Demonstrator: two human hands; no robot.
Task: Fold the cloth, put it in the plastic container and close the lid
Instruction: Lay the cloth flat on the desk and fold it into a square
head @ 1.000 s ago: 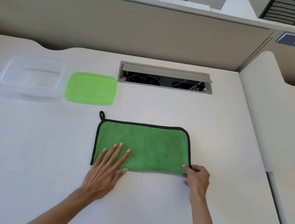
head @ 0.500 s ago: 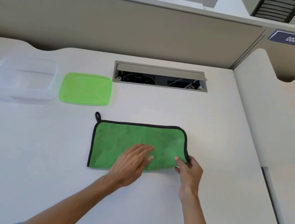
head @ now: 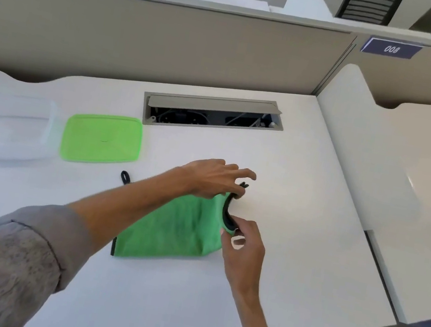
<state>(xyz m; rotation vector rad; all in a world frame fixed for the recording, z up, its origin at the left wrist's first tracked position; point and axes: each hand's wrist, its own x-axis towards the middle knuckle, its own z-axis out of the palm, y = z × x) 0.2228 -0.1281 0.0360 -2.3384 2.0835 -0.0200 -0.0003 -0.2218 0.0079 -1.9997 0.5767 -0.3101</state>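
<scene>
cloth [head: 173, 231] lying on white desk [head: 301, 207], right edge lifting | left hand [head: 214, 177] reaching across, pinching far right corner | right hand [head: 244, 245] pinching near right corner | container [head: 5, 126] and lid [head: 102, 137] sitting far left, apart

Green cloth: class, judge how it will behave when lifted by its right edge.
Probably floppy: the green cloth already bends and creases where both hands raise its edge. Likely light, since fingertip pinches suffice. Its plush surface looks unlikely to slip.
</scene>
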